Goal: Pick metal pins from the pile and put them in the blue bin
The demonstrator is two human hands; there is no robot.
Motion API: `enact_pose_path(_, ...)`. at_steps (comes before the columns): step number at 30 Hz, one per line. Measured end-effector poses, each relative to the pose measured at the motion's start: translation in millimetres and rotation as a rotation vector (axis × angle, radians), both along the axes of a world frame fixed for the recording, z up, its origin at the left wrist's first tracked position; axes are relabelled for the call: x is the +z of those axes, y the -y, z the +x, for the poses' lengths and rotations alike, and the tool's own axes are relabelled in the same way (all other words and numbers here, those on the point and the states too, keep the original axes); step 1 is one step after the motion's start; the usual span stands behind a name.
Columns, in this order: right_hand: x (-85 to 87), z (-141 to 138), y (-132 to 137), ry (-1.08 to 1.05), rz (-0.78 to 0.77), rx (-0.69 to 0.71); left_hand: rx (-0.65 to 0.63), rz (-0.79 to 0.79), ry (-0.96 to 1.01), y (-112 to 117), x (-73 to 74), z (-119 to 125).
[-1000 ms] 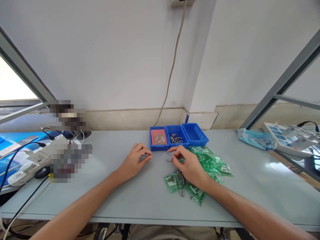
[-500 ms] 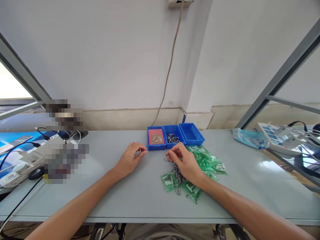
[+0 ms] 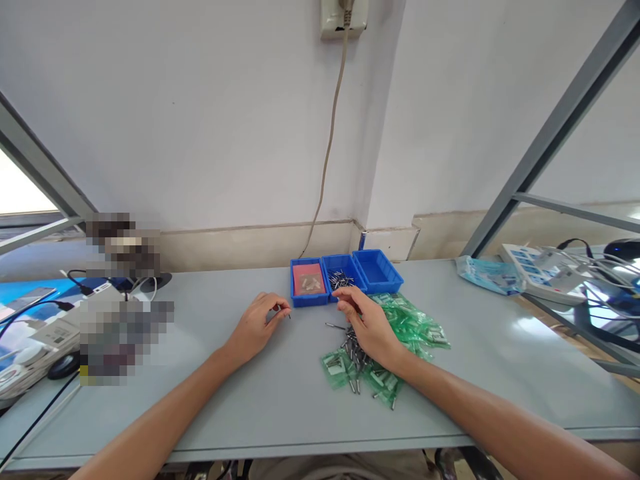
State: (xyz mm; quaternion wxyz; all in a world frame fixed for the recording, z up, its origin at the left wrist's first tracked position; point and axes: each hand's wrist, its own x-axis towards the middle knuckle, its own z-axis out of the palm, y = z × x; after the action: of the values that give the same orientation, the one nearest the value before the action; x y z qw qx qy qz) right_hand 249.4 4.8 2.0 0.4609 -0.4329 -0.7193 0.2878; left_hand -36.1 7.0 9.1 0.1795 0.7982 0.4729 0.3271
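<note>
My left hand (image 3: 257, 325) rests over the table left of the blue bins, thumb and forefinger pinched, with a tiny dark pin-like piece (image 3: 289, 316) showing at the tips. Above a pile of metal pins (image 3: 354, 350) is my right hand (image 3: 369, 327), its thumb and forefinger slightly apart with nothing visible between them. A single metal pin (image 3: 335, 326) lies just below those fingertips. Small green plastic bags (image 3: 336, 363) lie around and under the pile, and more green bags (image 3: 415, 320) are heaped beyond the right wrist.
Three blue bins stand behind the hands: the left bin (image 3: 310, 301) holds a pink bag, the middle bin (image 3: 360, 280) loose metal pieces, the right bin (image 3: 377, 270) shows its bare floor. Power strips (image 3: 65, 327) and cables lie at left; a light-blue plastic bag (image 3: 490, 275) at right.
The right fingers have loosened and lifted slightly from the metal pin, which now lies on the table. A tiny dark piece now shows at the left fingertips. The camera view has tilted up.
</note>
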Motion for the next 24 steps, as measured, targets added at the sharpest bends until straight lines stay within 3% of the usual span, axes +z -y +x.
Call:
enact_pose_path(10, 5.4, 2.1, -6.3, -0.268, -0.189, 0.104, 0.002, 0.030, -0.033, 0.4, -0.9, 2.5)
enact_pose_path(19, 14.9, 2.1, -2.6, -0.419, -0.374, 0.096, 0.062, -0.028, -0.053, 0.3, -2.2, -1.1)
enact_pose_path(24, 14.3, 1.9, -2.3, -0.500, -0.400, 0.143, 0.073, 0.016, -0.053, 2.1, -1.6, -0.5)
